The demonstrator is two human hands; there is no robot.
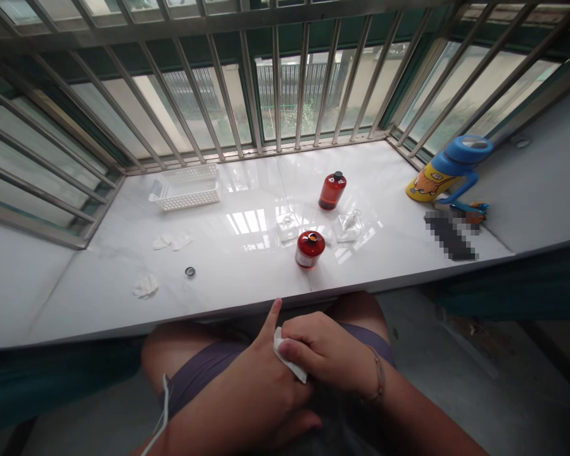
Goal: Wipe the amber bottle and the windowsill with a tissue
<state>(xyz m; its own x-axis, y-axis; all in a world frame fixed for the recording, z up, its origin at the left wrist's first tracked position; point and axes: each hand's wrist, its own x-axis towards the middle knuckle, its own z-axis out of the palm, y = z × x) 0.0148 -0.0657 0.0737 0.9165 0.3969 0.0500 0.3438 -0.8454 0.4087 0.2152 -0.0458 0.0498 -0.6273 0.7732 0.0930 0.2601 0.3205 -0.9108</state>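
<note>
Pinching a white pad [289, 362], the right hand [330, 354] fingers [294, 349] rubbed it on the left hand [261, 380], whose index finger pointed out, below the surface [99, 297] near edge. The wiping step seemed in hand; next would need reaching the open red bottle [309, 248] near that edge.

1. Left hand [259, 386] and right hand [327, 354]: both bare, no gloves, no rings seen.
2. Forearms bare; no sleeves in view.
3. Right wrist: thin bracelet [379, 377], pale band, narrow.
4. Shorts [209, 370]: muted purple-grey, plain fabric, covering upper thighs.
5. Knees bare.
6. White cable [160, 411]: thin, hangs along left side.
</note>
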